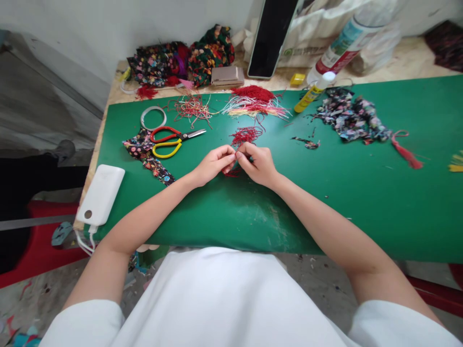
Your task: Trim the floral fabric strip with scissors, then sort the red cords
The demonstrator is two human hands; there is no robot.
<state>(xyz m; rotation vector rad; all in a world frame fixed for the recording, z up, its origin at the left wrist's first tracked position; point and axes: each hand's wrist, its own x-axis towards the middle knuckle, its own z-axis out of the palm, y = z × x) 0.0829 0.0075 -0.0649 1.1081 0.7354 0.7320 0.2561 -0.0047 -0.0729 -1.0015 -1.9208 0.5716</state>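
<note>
My left hand (pixel 217 164) and my right hand (pixel 256 163) meet at the middle of the green mat, fingertips pinched close together. Between them they grip dark red cord; its exact shape is hidden by the fingers. Red strands (pixel 232 173) hang out below the left fingers. Just beyond my hands lies a small pile of dark red cords (pixel 246 135). To the left rest scissors (pixel 177 139) with one red and one yellow handle, blades slightly parted, on a strip of dark floral fabric (pixel 157 167).
Behind are red tassel bundles (pixel 255 94), loose cords (pixel 193 108), a tape roll (pixel 153 118) and a glue stick (pixel 314 92). A phone (pixel 271 38) leans at the back. Fabric scraps (pixel 350 114) and a red tassel (pixel 407 152) lie right. A white power bank (pixel 102 194) sits at the left edge.
</note>
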